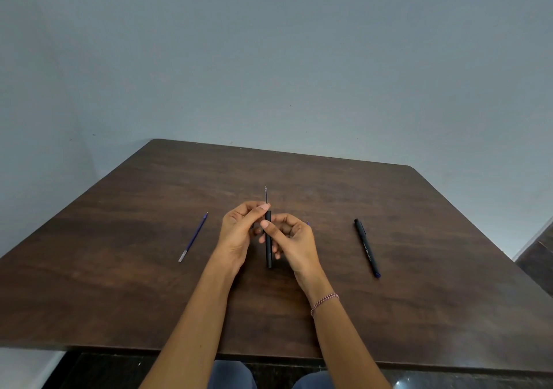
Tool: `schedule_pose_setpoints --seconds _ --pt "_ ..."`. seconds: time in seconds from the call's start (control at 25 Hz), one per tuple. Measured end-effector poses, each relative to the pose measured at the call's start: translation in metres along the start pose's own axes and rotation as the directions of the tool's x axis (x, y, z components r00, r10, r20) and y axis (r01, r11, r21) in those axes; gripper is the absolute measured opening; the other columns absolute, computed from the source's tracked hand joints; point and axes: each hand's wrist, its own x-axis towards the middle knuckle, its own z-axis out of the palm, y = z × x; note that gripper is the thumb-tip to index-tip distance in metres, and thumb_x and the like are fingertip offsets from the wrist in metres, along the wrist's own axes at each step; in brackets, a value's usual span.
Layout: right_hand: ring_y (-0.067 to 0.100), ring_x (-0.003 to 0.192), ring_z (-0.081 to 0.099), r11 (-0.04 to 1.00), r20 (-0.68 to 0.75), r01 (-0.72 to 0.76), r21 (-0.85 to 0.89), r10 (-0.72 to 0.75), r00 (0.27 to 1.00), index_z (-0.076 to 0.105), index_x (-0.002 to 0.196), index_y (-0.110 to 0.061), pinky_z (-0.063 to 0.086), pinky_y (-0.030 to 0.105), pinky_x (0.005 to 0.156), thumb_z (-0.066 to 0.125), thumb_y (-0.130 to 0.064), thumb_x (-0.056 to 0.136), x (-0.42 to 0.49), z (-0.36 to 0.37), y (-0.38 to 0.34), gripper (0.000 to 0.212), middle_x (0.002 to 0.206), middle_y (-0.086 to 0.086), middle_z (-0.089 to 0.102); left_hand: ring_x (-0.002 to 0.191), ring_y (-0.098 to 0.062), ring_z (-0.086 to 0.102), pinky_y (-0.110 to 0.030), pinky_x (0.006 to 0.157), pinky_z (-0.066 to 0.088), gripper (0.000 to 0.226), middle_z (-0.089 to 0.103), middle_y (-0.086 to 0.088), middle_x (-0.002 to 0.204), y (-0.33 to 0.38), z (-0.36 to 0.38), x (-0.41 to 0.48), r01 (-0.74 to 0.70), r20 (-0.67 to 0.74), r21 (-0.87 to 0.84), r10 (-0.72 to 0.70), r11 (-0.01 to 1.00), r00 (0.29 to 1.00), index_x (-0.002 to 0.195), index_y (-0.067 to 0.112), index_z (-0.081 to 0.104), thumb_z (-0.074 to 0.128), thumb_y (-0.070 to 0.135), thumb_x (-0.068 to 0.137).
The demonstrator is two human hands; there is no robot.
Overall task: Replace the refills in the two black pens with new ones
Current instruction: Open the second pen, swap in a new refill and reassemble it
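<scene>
A black pen barrel point(269, 248) stands nearly upright above the table's middle, gripped by my right hand point(291, 242) with the thumb on its upper part. A thin refill point(265, 194) sticks out of the barrel's top, and my left hand point(239, 233) pinches it just above the barrel. A second black pen point(367, 248), capped, lies on the table to the right. A blue refill point(193, 237) lies on the table to the left. Behind my right hand a small blue tip point(308, 223) shows; the rest of it is hidden.
The dark brown wooden table point(419, 313) stands against a pale blue-grey wall point(269, 59). Its front edge runs just above my knees point(233, 373). A thread bracelet point(324, 301) is on my right wrist.
</scene>
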Motion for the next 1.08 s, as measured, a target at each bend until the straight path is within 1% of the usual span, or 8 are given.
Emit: schedule_pose_setpoints --seconds 0.08,0.2,0.28,0.36,0.56,0.64,0.8,1.08 --pt "0.007 0.044 0.051 1.0 0.012 -0.014 -0.007 0.014 1.0 0.066 0.097 -0.008 0.041 0.019 0.04 0.072 -0.023 0.083 0.0 0.001 0.0 0.022 0.068 0.005 0.071 0.051 -0.011 0.05 -0.02 0.04 0.04 0.003 0.058 0.001 0.059 0.0 0.0 0.001 0.012 -0.034 -0.022 -0.012 1.0 0.999 0.077 0.012 0.066 0.067 0.014 0.078" --pt "0.008 0.045 0.051 0.999 0.055 -0.031 -0.032 0.033 0.998 0.065 0.096 -0.011 0.041 0.019 0.041 0.072 -0.025 0.083 0.0 0.001 0.001 0.02 0.069 0.007 0.071 0.06 -0.013 0.051 -0.021 0.04 0.038 0.009 0.059 0.0 0.068 0.001 0.0 0.002 0.003 -0.094 -0.058 -0.009 0.998 0.995 0.079 0.011 0.065 0.059 0.01 0.087" --pt "0.008 0.044 0.05 0.999 0.088 -0.032 -0.03 0.034 0.996 0.063 0.093 -0.012 0.041 0.018 0.04 0.072 -0.023 0.083 -0.001 0.002 0.001 0.018 0.067 0.007 0.07 0.061 -0.015 0.05 -0.021 0.038 0.038 0.009 0.057 -0.001 0.071 0.002 0.0 0.001 -0.002 -0.103 -0.077 -0.006 0.997 0.995 0.081 0.011 0.064 0.058 0.011 0.087" --pt "0.008 0.043 0.05 0.999 0.118 -0.033 -0.021 0.035 0.992 0.062 0.091 -0.013 0.04 0.018 0.04 0.073 -0.022 0.084 -0.001 0.002 0.001 0.015 0.066 0.006 0.069 0.061 -0.013 0.049 -0.019 0.039 0.039 0.007 0.057 0.0 0.071 0.003 -0.001 0.001 -0.003 -0.114 -0.096 -0.008 0.995 0.993 0.083 0.011 0.065 0.059 0.013 0.086" --pt "0.007 0.043 0.05 0.999 0.205 -0.039 -0.037 0.046 0.978 0.06 0.09 -0.014 0.041 0.017 0.04 0.072 -0.021 0.084 -0.003 0.003 0.0 0.015 0.065 0.006 0.07 0.06 -0.007 0.053 -0.019 0.054 0.045 0.004 0.061 0.006 0.065 0.005 -0.004 0.001 -0.019 -0.156 -0.2 -0.013 0.98 0.988 0.083 0.012 0.065 0.065 0.016 0.081" --pt "0.007 0.043 0.05 0.998 0.233 -0.039 -0.056 0.051 0.971 0.06 0.09 -0.015 0.041 0.017 0.041 0.072 -0.022 0.084 -0.004 0.003 0.0 0.015 0.065 0.005 0.07 0.062 -0.006 0.058 -0.02 0.058 0.048 0.01 0.062 0.006 0.066 0.005 -0.006 0.002 -0.031 -0.165 -0.248 -0.011 0.968 0.986 0.084 0.013 0.066 0.068 0.019 0.075" --pt "0.006 0.044 0.052 0.992 0.269 -0.032 -0.119 0.063 0.961 0.06 0.09 -0.016 0.041 0.016 0.041 0.072 -0.022 0.084 -0.005 0.003 0.0 0.014 0.063 0.002 0.069 0.059 -0.005 0.061 -0.018 0.049 0.049 0.004 0.064 0.005 0.065 0.006 -0.01 0.003 -0.081 -0.214 -0.36 0.002 0.929 0.977 0.085 0.012 0.066 0.062 0.014 0.084" --pt "0.004 0.046 0.056 0.987 0.291 -0.024 -0.159 0.07 0.954 0.06 0.09 -0.014 0.041 0.016 0.041 0.073 -0.022 0.083 -0.005 0.005 0.0 0.017 0.061 0.0 0.067 0.059 -0.006 0.062 -0.016 0.053 0.051 0.005 0.065 0.002 0.066 0.01 -0.016 0.004 -0.134 -0.267 -0.493 -0.003 0.859 0.964 0.089 0.01 0.065 0.06 0.011 0.088"
